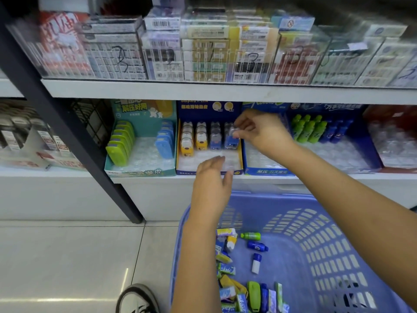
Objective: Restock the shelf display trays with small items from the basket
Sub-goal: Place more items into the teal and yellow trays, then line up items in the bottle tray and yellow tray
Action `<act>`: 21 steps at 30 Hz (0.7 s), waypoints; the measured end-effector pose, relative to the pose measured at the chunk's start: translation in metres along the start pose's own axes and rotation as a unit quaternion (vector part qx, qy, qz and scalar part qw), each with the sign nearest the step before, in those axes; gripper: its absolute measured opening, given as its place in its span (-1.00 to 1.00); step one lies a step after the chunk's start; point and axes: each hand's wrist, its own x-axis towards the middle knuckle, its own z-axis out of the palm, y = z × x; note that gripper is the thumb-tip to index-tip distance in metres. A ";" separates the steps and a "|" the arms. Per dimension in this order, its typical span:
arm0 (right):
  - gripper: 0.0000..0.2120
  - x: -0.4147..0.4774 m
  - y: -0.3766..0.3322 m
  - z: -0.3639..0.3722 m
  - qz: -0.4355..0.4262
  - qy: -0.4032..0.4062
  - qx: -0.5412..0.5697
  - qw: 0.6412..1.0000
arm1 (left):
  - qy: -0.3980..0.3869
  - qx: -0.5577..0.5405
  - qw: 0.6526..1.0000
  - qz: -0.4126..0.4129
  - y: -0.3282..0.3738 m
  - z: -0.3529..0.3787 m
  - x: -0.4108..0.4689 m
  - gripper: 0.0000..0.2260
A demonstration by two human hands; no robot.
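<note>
The right hand (259,132) has its grip pinched on a small blue item in a clear wrap (232,141), at the right end of the dark blue display tray (240,161) on the shelf (225,92). The left hand (213,177) hangs open, grip released, at the tray's front edge. That tray has four rows: two yellow, two blue. Below, the purple basket (327,233) holds mixed small items.

two hands (211,186) reach in, and one lavender basket (327,233) sits below one shoe (137,299). the dark blue tray (209,171) shows four rows of little car-shaped items (187,150), two yellow and two blue. beside it, the teal tray (140,171) holds two rows, one green, one blue.
</note>
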 end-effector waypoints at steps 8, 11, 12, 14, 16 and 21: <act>-0.79 0.004 0.016 0.018 -0.019 -0.038 -0.093 0.995 | -0.070 0.091 0.993 -0.009 -0.007 0.009 0.002 -0.55; -0.79 0.002 0.015 0.018 -0.035 -0.048 -0.100 0.993 | -0.075 0.085 0.993 -0.014 -0.007 0.010 0.002 -0.54; -0.79 0.001 0.014 0.019 -0.044 -0.051 -0.109 0.992 | -0.075 0.084 0.994 -0.015 -0.006 0.010 0.002 -0.54; -0.77 0.001 0.012 0.022 -0.056 -0.052 -0.133 0.988 | -0.073 0.082 0.994 -0.016 -0.006 0.010 0.002 -0.54; -0.76 0.004 0.007 0.023 -0.055 -0.059 -0.162 0.983 | -0.070 0.082 0.994 -0.013 -0.007 0.010 0.003 -0.54; -0.81 0.006 0.000 0.023 -0.044 -0.080 -0.207 0.974 | -0.071 0.082 0.994 -0.006 -0.010 0.011 0.003 -0.54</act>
